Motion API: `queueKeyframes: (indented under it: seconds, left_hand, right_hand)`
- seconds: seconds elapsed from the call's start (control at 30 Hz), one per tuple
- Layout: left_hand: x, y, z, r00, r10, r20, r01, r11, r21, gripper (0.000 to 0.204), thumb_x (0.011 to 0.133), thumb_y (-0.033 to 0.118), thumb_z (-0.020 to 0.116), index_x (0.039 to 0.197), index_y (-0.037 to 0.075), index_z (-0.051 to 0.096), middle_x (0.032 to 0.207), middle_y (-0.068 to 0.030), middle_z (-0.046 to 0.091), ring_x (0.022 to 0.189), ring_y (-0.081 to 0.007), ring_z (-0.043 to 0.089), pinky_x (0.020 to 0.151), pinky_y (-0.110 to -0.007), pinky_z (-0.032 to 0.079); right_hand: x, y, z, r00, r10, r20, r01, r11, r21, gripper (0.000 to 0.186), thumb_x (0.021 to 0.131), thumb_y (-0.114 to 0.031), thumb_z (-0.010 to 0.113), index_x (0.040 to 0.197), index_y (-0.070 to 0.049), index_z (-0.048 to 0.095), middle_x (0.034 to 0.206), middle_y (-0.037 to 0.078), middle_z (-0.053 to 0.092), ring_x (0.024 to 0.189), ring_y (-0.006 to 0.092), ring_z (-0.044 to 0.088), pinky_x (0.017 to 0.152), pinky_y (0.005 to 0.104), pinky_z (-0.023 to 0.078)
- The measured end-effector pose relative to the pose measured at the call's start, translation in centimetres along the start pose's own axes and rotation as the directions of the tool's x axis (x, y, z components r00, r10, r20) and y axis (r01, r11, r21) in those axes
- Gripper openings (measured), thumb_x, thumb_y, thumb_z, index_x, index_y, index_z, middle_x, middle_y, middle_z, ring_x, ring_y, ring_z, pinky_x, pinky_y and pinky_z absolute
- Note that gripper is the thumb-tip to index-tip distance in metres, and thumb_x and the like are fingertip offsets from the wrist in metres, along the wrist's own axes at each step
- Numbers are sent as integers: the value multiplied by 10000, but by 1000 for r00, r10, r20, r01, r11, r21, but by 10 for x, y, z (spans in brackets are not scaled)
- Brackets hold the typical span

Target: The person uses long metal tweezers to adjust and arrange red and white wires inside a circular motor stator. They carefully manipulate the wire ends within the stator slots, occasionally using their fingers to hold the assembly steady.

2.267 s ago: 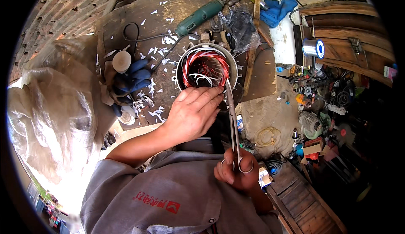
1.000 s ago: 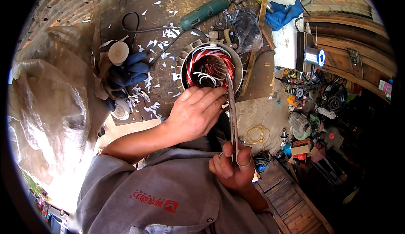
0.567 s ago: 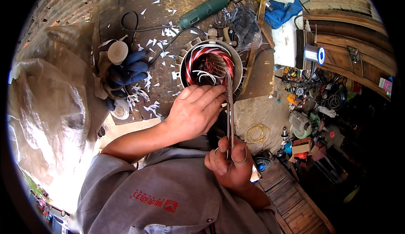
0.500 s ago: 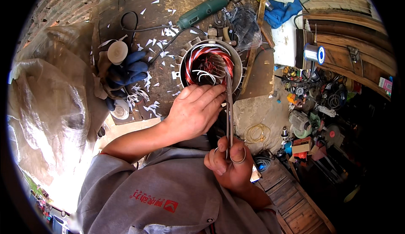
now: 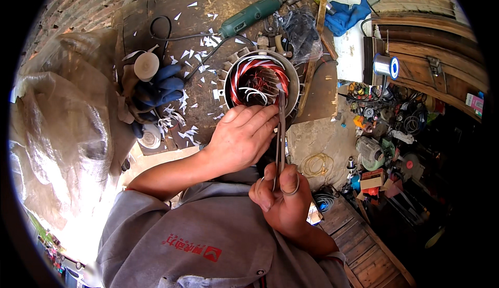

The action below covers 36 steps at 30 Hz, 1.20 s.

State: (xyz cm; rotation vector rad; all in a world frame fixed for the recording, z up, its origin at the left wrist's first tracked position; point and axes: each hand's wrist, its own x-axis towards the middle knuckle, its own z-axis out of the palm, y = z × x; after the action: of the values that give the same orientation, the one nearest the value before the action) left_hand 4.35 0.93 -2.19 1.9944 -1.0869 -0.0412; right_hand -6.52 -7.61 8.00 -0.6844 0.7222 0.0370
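A finned metal cylindrical housing (image 5: 293, 83) on the board holds a ring of red-and-white wound coil (image 5: 277, 70), with loose white and red strands inside. My left hand (image 5: 241, 137) lies over its near rim, fingers pressed together and curled; their tips are partly hidden, so what they grip is unclear. My right hand (image 5: 280, 197) is closed on the ring handles of long metal scissors (image 5: 282, 135), whose tips reach into the coil's right side.
The worn board (image 5: 192, 7) carries white snippets, a green rotary tool (image 5: 249, 15), dark plastic (image 5: 300, 36), blue gloves (image 5: 165, 85) and tape rolls (image 5: 146, 65). Right: blue cloth (image 5: 345, 15) and wire spool (image 5: 384, 65). A plastic sheet (image 5: 67, 122) drapes left; clutter covers the right floor.
My right hand and the scissor handles have moved leftward and slightly up, so the scissors stand at a different angle. My left hand stays on the near rim, nearly unmoved.
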Motion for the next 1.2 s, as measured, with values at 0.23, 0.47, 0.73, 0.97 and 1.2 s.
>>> queueKeyframes:
  seconds: [0.23, 0.47, 0.73, 0.97, 1.2]
  left_hand:
    - [0, -2, 0, 1000, 11, 3, -11, 1000, -1, 390, 745, 123, 696, 1116, 9, 654, 1236, -101, 597, 1069, -241, 570, 898, -363, 439]
    - [-1, -2, -1, 1000, 31, 0, -31, 999, 9, 385, 745, 119, 694, 1108, -5, 651, 1224, -117, 603, 1072, -252, 571, 907, -370, 439]
    - [-2, -4, -13, 998, 54, 37, -54, 999, -3, 348, 781, 125, 703, 1106, 6, 658, 1206, -112, 622, 1121, -243, 583, 1014, -411, 399]
    - [0, -8, -22, 996, 25, 88, -24, 1000, -14, 366, 789, 107, 733, 1139, 29, 660, 1224, -91, 634, 1093, -237, 611, 1050, -426, 373]
    - [-1, -14, -19, 996, 49, 79, -45, 998, -43, 339, 778, 83, 737, 1109, 36, 679, 1223, -70, 647, 1067, -218, 617, 986, -400, 402]
  right_hand:
    - [2, -2, 0, 999, 24, -27, -24, 999, -31, 351, 995, -342, 589, 896, -9, 539, 624, 52, 495, 481, 122, 422, 494, 286, 320]
    - [6, -7, 2, 996, 53, -66, -60, 992, -114, 392, 991, -365, 592, 928, 20, 554, 598, 56, 511, 487, 119, 431, 486, 267, 314]
    - [-31, -14, -13, 981, 183, 61, -176, 978, -115, 452, 969, -420, 600, 1034, 23, 536, 673, 84, 553, 568, 147, 499, 554, 291, 376]
    - [-50, 17, -35, 977, 164, 140, -175, 982, 76, 567, 900, -550, 610, 1118, -34, 519, 719, 90, 572, 671, 180, 515, 670, 338, 396]
    - [-39, 37, -26, 963, 117, 243, -160, 973, 165, 520, 929, -524, 587, 1118, -45, 514, 723, 82, 564, 665, 179, 506, 669, 332, 387]
